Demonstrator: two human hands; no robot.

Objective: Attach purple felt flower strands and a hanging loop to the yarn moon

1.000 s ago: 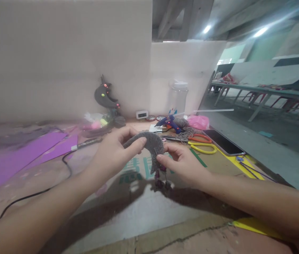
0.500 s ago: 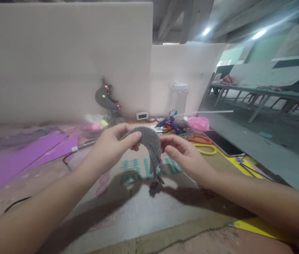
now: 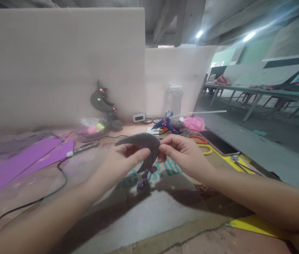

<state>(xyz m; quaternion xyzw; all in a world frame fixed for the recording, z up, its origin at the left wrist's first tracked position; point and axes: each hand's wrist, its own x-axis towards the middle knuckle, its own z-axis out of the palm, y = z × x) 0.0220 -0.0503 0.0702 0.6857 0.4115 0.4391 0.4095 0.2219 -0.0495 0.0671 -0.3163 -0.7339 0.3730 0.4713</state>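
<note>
A grey crescent-shaped craft piece [image 3: 141, 141], wound in grey cord, is held above the table between both hands. My left hand [image 3: 120, 163] pinches its lower middle with thumb and fingers. My right hand [image 3: 183, 153] grips its right end. Small purple beads [image 3: 147, 173] hang from its lower tip, and more lie just below on the cardboard sheet [image 3: 149, 208].
A finished dark crescent [image 3: 102, 101] with coloured dots leans on the back board. Behind the hands lie a blue glue gun [image 3: 165, 124], a clear jar [image 3: 174, 99], scissors with yellow and orange handles [image 3: 203, 145], a phone [image 3: 219, 142] and a pink bag [image 3: 193, 123]. Purple sheets [image 3: 19, 160] and a black cable [image 3: 46, 192] lie left.
The grey crescent has been turned flatter and lowered a little between my hands. Both hands stayed on it, and the view shifted slightly left.
</note>
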